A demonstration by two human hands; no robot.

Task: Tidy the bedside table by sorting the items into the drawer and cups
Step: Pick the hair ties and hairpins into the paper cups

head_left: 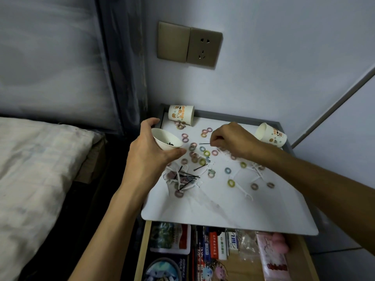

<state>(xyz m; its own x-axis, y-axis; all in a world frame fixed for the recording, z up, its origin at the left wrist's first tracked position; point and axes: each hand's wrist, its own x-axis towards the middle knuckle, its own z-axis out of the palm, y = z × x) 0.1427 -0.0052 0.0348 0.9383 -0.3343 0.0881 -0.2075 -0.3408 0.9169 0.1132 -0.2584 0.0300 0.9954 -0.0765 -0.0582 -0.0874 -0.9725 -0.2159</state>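
The fingers (pixel 215 140) of the right hand (pixel 233 141) are bunched tight, pinching one end of a black hairpin (pixel 204 143), which sticks out level to the left above the tabletop (pixel 223 211). Just left of the pin's free end, the left hand (pixel 149 153) grasps a white paper cup (pixel 166 139), thumb on the near side and fingers curled round the far side. The cup is tipped with its mouth towards the right hand, and a few dark pins lie inside it (how many cannot be told).

Below the two hands, small coloured hair rings (pixel 203 157) are scattered over the middle of the tabletop. A loose heap of black hairpins (pixel 187 175) lies at the near left among white floss picks (pixel 244 192), which also spread to the right.

A printed second cup (pixel 181 115) stands in the back left corner; its contents are hidden. A third cup (pixel 271 135) lies on its side at the back right, mouth facing left, with nothing visible in it.

Under the tabletop's front edge the drawer (pixel 142 252) stands open, packed with packets, small boxes and sachets. A bed (pixel 30 169) lies to the left, and a wall socket (pixel 204 46) sits above.
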